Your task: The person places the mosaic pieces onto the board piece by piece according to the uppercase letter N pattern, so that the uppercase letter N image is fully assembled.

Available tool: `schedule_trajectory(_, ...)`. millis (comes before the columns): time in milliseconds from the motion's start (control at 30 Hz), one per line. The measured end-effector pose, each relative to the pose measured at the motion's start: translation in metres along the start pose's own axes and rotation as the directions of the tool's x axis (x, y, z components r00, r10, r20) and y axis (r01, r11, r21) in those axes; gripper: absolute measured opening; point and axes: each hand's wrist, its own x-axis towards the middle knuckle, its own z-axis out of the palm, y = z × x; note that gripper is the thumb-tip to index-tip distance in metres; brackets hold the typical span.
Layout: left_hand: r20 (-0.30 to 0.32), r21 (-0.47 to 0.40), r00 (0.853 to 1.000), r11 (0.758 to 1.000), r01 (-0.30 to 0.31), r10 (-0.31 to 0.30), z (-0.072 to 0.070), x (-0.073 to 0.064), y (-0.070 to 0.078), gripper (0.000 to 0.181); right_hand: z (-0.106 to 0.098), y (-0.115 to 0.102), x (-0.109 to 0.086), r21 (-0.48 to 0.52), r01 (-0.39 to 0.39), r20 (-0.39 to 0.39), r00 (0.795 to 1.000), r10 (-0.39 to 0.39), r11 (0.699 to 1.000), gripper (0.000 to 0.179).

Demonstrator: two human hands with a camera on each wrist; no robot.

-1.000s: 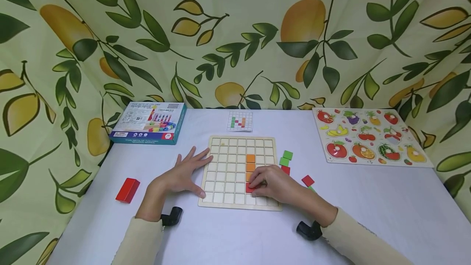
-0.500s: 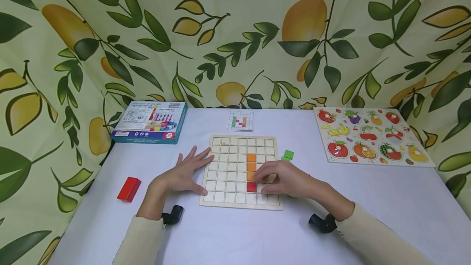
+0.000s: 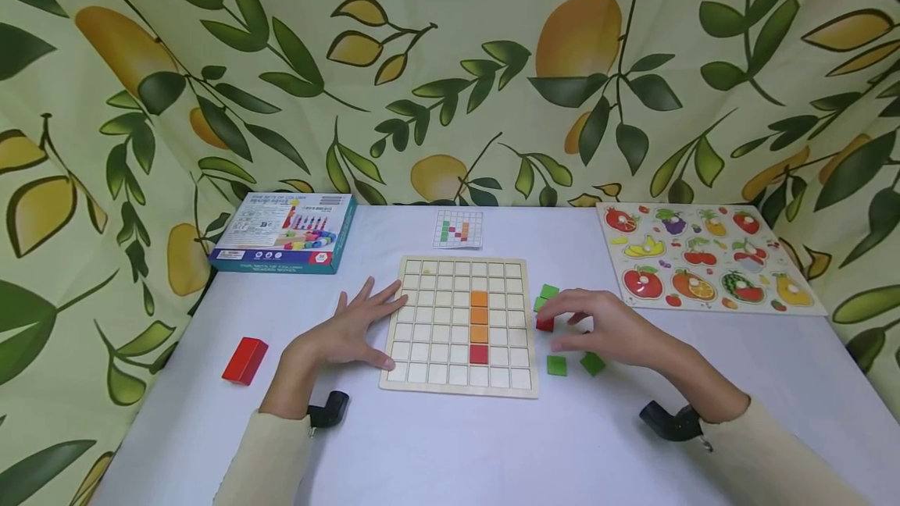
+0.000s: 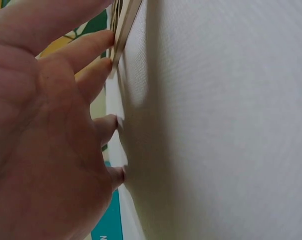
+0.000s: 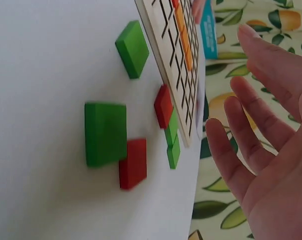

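A wooden grid board [image 3: 432,354] lies in the middle of the table. One column holds orange tiles [image 3: 479,316] with a red tile [image 3: 479,354] below them. My left hand [image 3: 348,332] rests at the board's left edge, fingers spread and straight, touching the frame. To the right of the board, my right hand [image 3: 619,328] hovers over loose tiles, its fingers loosely bent around nothing. Near its fingertips is a loose red tile [image 3: 544,326]. Green tiles [image 3: 557,365] lie around it. The right wrist view shows another red tile [image 5: 134,165] partly behind a green tile [image 5: 106,134].
A small pattern card [image 3: 458,230] lies beyond the board. At the back left is a boxed toy set [image 3: 284,233]; at the back right, a fruit puzzle board [image 3: 710,260]. A red block [image 3: 244,361] sits left of my left hand.
My right hand has let go of the red tile on the board and moved right, off the board, to above the loose tiles. The left hand has stayed in place.
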Motion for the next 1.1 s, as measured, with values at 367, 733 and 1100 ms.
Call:
schedule_trajectory(367,-0.009,-0.015,1.0,1.0,0.005,-0.005,0.0,0.0,0.0,0.108,-0.01,0.023,-0.02,-0.024,-0.079,-0.047,0.996,0.078,0.997,0.044)
schedule_trajectory(733,-0.013,-0.019,1.0,1.0,0.0,-0.001,0.0,0.0,0.0,0.108,-0.008,0.051,-0.038,-0.018,-0.142,-0.037,0.989,0.141,0.99,0.043)
schedule_trajectory(1100,-0.01,-0.021,1.0,1.0,-0.003,0.003,0.001,0.001,-0.002,0.108,-0.005,0.057,-0.038,-0.021,-0.159,-0.016,0.987,0.158,0.987,0.038)
